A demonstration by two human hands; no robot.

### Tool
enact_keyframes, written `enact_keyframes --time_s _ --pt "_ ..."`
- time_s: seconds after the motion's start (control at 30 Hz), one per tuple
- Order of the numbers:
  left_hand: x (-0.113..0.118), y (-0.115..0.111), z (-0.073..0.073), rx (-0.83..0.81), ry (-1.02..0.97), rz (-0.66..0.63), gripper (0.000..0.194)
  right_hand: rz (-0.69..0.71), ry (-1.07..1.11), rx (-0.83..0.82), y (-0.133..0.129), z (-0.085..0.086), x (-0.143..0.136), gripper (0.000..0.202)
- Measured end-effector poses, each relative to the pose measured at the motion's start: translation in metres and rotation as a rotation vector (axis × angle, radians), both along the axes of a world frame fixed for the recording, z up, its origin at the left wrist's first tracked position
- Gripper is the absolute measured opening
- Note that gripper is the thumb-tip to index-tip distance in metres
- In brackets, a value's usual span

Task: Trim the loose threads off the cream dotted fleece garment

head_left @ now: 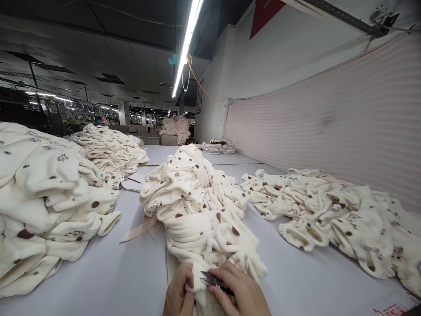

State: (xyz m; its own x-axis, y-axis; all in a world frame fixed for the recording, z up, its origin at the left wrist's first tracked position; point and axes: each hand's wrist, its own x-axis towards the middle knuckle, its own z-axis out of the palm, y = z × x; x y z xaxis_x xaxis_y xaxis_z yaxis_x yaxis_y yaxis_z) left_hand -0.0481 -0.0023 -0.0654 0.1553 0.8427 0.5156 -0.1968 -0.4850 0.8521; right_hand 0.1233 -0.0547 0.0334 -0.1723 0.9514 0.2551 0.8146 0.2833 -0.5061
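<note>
Large factory hall, dark ceiling, one long fluorescent strip light [187, 46] overhead; a striped pinkish fabric wall [329, 118] runs along the right. The pale grey tabletop [125, 272] is smooth and matte. It carries heaps of cream fleece garments with brown spots. The middle heap [197, 210] reaches the near edge, where the left hand [179, 292] pinches its soft fabric and the right hand [241, 292] has its fingers clasped on small metal snips [212, 281], touching that fabric.
</note>
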Motion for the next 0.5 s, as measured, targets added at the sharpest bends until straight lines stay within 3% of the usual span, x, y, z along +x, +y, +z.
enact_keyframes --time_s 0.2,0.37,0.5 --pt "0.008 -0.003 0.012 -0.044 0.01 -0.049 0.017 -0.066 0.11 0.019 0.003 -0.007 0.0 0.021" --pt "0.018 0.002 0.028 -0.119 0.088 -0.078 0.014 -0.141 0.232 0.063 -0.002 -0.007 0.018 0.023" --pt "0.027 0.011 0.03 -0.139 0.194 -0.159 0.01 -0.118 0.338 0.038 -0.022 -0.029 0.029 0.022"
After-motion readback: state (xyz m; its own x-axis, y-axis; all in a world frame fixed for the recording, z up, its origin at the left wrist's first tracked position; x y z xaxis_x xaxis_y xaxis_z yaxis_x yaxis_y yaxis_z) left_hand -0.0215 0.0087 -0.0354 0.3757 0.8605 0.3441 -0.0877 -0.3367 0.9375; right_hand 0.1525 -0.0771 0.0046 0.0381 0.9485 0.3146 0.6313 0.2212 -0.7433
